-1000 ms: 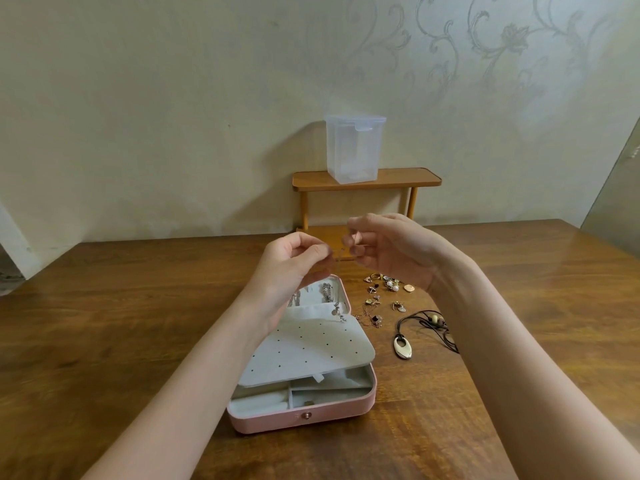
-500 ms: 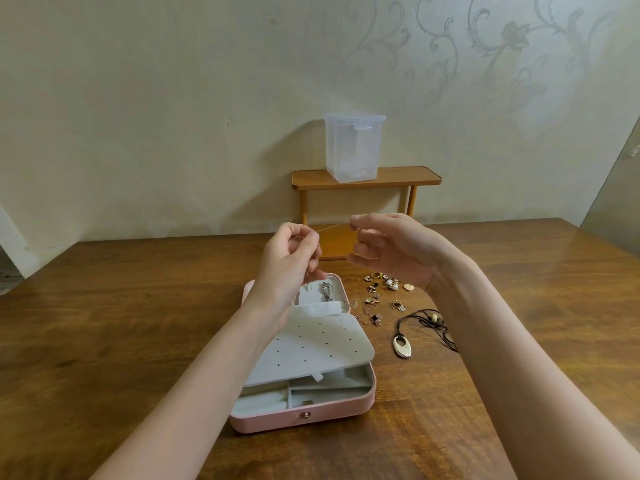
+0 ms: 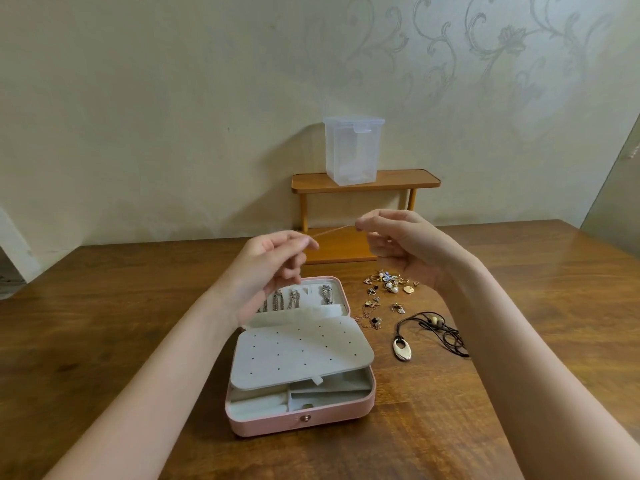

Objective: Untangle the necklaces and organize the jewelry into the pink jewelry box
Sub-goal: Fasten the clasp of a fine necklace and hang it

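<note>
Two hands pinched one thin chain, stretched taut above the box: left hand at its lower end, right hand at its higher end, fingers curled. Box lay open, chains in its lid. Loose jewelry and a cord pendant lay right of the box.
</note>
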Motion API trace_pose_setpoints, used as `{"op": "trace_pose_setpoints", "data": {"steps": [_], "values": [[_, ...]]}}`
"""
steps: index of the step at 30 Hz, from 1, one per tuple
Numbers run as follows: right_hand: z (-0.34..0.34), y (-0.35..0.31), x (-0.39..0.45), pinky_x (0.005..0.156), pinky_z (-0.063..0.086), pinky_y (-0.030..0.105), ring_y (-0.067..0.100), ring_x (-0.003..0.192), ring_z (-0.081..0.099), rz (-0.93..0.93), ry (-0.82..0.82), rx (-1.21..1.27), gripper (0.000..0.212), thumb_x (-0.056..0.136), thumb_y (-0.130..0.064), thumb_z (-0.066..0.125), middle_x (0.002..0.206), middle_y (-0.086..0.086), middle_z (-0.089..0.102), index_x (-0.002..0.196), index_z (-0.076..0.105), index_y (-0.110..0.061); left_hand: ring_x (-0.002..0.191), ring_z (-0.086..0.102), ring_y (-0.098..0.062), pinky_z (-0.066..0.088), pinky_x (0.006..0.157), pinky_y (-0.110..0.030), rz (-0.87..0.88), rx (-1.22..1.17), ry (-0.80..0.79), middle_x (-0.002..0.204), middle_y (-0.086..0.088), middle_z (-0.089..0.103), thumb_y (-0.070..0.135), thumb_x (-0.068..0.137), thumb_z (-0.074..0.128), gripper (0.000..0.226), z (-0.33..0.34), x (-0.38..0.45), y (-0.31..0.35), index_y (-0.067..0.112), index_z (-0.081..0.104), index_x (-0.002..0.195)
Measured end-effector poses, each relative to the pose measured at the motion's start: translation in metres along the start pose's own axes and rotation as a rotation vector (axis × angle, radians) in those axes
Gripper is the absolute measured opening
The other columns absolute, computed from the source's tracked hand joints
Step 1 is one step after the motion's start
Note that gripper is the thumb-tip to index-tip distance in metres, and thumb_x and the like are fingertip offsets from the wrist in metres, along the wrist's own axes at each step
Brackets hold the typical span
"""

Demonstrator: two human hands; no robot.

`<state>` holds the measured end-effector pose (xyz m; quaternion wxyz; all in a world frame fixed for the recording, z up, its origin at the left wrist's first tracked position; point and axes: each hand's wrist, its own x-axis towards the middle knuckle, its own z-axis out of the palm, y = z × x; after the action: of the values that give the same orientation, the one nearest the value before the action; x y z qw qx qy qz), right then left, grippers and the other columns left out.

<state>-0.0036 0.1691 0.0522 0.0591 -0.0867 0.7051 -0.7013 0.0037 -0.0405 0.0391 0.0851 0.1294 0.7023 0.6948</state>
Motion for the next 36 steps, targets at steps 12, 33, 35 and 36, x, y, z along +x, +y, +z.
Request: {"op": "trace_pose_setpoints", "data": {"steps": [12,33,35,36], "values": [[0.02,0.013,-0.001,0.066,0.05,0.018,0.007,0.064,0.057,-0.005,-0.154,-0.321,0.011,0.09,-0.017,0.059,0.069,0.0,0.061,0.084,0.062,-0.01,0.036,0.029,-0.003,0.019,0.027,-0.01,0.012,-0.666,-0.174,0.056,0.008,0.037,0.018,0.084,0.051,0.02,0.01,0.0,0.045,0.015,0.067,0.096],[0.047,-0.056,0.017,0.055,0.048,0.016,0.01,0.06,0.057,-0.162,-0.215,-0.29,0.007,0.09,-0.007,0.057,0.07,0.006,0.062,0.093,0.063,-0.003,0.075,0.06,0.0,0.045,0.065,-0.005,0.481,0.82,0.188,0.078,0.014,0.065,0.022,0.086,0.066,0.005,0.009,0.024,0.08,0.023,0.07,0.083],[0.046,-0.059,0.021,0.051,0.046,0.016,0.01,0.057,0.053,-0.142,-0.187,-0.322,0.017,0.093,-0.012,0.055,0.065,0.005,0.06,0.096,0.065,0.0,0.076,0.062,-0.001,0.049,0.07,-0.011,0.493,0.662,0.212,0.078,0.012,0.067,0.022,0.086,0.066,0.005,0.001,0.029,0.074,0.024,0.07,0.083],[0.046,-0.059,0.023,0.05,0.045,0.016,0.01,0.055,0.052,-0.134,-0.173,-0.315,0.021,0.094,-0.014,0.053,0.063,0.005,0.06,0.099,0.065,0.003,0.079,0.063,-0.002,0.051,0.074,-0.014,0.481,0.572,0.232,0.081,0.011,0.068,0.022,0.087,0.065,0.005,-0.004,0.031,0.069,0.024,0.07,0.085]]}}
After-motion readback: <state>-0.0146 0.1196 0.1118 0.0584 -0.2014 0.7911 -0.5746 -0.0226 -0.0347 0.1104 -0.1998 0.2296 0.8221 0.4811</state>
